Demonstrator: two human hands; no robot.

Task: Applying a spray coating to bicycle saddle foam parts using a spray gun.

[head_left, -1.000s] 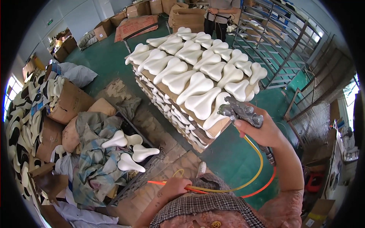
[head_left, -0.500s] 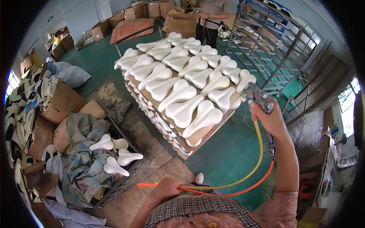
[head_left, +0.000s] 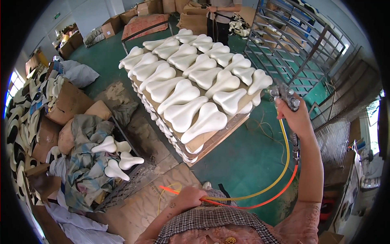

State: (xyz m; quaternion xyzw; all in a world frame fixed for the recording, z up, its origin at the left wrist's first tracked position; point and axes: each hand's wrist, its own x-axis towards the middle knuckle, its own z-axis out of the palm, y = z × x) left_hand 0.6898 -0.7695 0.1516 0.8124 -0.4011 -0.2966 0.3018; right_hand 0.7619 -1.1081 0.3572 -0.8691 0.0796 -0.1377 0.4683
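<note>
My right hand (head_left: 300, 118) raised, fist wrapped round grey metal spray gun (head_left: 285, 96), nozzle just beside right edge of stacked boards of white foam saddle pads (head_left: 195, 97). My left hand (head_left: 187, 198) low, below stack's near corner, pinching orange hose (head_left: 227, 203); yellow hose (head_left: 280, 171) alongside. Loose white pads (head_left: 115, 156) on cloth heap left of stack.

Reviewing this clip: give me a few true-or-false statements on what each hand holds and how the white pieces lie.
1. The right hand holds a spray gun. True.
2. The left hand holds a white moulded piece. False: its fingers grip the orange and yellow hoses.
3. The white saddle-shaped pieces lie in rows on a stacked board. True.
4. The metal rack is full of white pieces. False: its shelves look bare.
</note>
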